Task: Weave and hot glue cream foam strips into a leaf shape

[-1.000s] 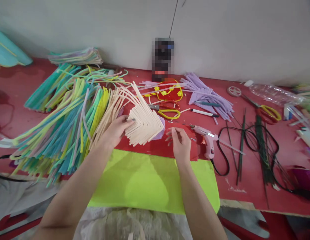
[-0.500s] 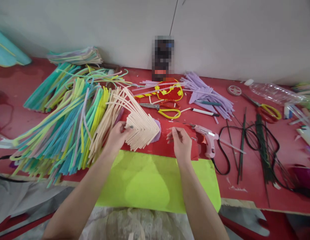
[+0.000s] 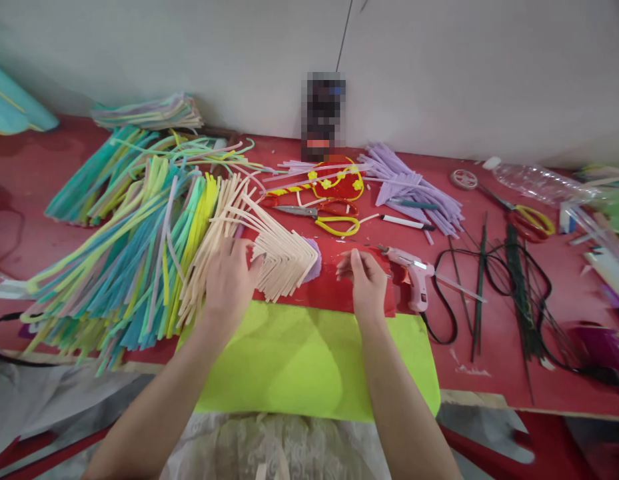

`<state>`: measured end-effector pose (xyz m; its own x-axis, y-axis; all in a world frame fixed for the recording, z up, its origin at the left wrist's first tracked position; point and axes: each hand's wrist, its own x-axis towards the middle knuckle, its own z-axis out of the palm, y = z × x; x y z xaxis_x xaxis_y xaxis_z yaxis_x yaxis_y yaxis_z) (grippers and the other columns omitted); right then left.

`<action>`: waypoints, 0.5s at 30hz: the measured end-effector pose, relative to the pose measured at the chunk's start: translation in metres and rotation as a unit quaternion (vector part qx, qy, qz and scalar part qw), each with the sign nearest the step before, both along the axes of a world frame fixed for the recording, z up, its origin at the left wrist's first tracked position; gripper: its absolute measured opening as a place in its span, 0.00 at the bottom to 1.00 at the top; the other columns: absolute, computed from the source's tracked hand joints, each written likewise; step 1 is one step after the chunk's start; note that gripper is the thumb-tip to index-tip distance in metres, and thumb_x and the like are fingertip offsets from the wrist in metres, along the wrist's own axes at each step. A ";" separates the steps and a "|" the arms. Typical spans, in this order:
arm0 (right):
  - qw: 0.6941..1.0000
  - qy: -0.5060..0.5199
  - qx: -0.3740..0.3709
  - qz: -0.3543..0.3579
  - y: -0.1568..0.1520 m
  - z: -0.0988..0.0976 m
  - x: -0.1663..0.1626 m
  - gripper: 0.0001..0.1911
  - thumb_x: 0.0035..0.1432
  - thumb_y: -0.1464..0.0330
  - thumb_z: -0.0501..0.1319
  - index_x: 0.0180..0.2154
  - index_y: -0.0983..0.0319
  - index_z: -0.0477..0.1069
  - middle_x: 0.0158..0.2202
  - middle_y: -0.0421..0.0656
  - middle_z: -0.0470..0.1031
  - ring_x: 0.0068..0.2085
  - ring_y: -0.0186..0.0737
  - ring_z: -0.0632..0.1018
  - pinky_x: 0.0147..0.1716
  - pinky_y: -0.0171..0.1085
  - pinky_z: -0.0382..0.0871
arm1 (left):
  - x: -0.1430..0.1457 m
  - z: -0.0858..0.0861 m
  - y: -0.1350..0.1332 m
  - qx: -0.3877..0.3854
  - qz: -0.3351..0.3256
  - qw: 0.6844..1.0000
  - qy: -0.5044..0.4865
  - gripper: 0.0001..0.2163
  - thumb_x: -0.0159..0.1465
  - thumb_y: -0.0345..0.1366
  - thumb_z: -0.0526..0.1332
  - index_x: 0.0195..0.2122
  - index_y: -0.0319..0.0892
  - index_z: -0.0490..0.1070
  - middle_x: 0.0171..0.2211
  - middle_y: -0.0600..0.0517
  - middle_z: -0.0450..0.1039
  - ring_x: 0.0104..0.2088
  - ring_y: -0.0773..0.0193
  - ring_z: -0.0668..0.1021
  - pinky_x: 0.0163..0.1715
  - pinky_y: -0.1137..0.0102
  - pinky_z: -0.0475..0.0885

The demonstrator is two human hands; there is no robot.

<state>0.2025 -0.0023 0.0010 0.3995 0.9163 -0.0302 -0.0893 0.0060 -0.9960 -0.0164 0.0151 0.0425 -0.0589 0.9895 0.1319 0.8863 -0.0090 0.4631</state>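
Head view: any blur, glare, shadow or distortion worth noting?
In the head view, soft shadows cross the lime-green mat; glints streak the clear bottle; the left hand looks slightly soft; a dark upright object by the wall is pixelated; and, in the same head view, detail smears toward the right edge.

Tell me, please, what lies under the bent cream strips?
A purple piece shows past the right edge of the bent cream strips, with the red sheet beneath. Whatever else they cover cannot be seen.
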 end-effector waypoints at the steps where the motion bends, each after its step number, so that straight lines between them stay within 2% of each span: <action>1: 1.000 0.016 0.006 0.008 0.000 -0.001 0.000 0.15 0.57 0.55 0.60 0.30 0.61 0.71 0.22 0.38 0.71 0.23 0.33 0.73 0.23 0.34 0.70 | 0.006 0.003 -0.001 0.005 -0.042 0.999 -0.024 0.06 0.62 0.35 0.60 0.40 0.44 0.69 0.42 0.46 0.72 0.40 0.56 0.76 0.40 0.63 0.69; 4: 0.999 0.036 0.008 0.035 0.000 -0.002 0.000 0.15 0.57 0.55 0.60 0.31 0.61 0.71 0.22 0.37 0.71 0.23 0.32 0.72 0.22 0.34 0.69 | 0.032 0.004 0.004 -0.030 -0.196 0.975 -0.097 0.09 0.62 0.32 0.61 0.43 0.45 0.71 0.42 0.49 0.74 0.41 0.59 0.77 0.40 0.66 0.71; 5: 0.998 0.039 0.007 0.042 0.000 -0.002 0.000 0.15 0.56 0.55 0.60 0.31 0.61 0.71 0.22 0.37 0.70 0.23 0.32 0.72 0.22 0.34 0.68 | 0.042 0.002 0.008 -0.039 -0.227 0.968 -0.100 0.10 0.61 0.32 0.62 0.45 0.44 0.70 0.44 0.49 0.74 0.42 0.59 0.77 0.42 0.66 0.71; 9: 0.997 0.048 0.010 0.060 -0.001 -0.003 0.002 0.15 0.56 0.55 0.61 0.30 0.60 0.70 0.22 0.36 0.70 0.22 0.31 0.71 0.23 0.34 0.68 | 0.077 -0.009 0.027 -0.053 -0.304 0.946 -0.093 0.12 0.63 0.32 0.61 0.48 0.42 0.71 0.41 0.47 0.75 0.42 0.59 0.77 0.44 0.65 0.71; 12: 0.997 0.033 -0.001 0.070 0.000 -0.005 0.004 0.16 0.56 0.53 0.61 0.30 0.60 0.70 0.22 0.36 0.70 0.22 0.32 0.71 0.23 0.35 0.69 | 0.088 -0.014 0.037 -0.058 -0.337 0.935 -0.090 0.06 0.64 0.31 0.59 0.39 0.41 0.75 0.36 0.48 0.76 0.38 0.60 0.77 0.42 0.65 0.70; 15: 0.998 -0.010 -0.007 0.057 0.000 -0.004 0.004 0.17 0.56 0.52 0.59 0.29 0.60 0.69 0.22 0.37 0.71 0.22 0.33 0.71 0.23 0.35 0.68 | 0.087 -0.015 0.042 -0.055 -0.347 0.931 -0.100 0.05 0.63 0.32 0.59 0.33 0.41 0.75 0.32 0.50 0.76 0.35 0.62 0.77 0.39 0.66 0.70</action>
<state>0.2065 -0.0024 -0.0030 0.2923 0.9556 -0.0377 -0.0696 -0.0180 -0.9974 0.0709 0.0569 0.0277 0.5868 0.8056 0.0818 0.5814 -0.4895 0.6499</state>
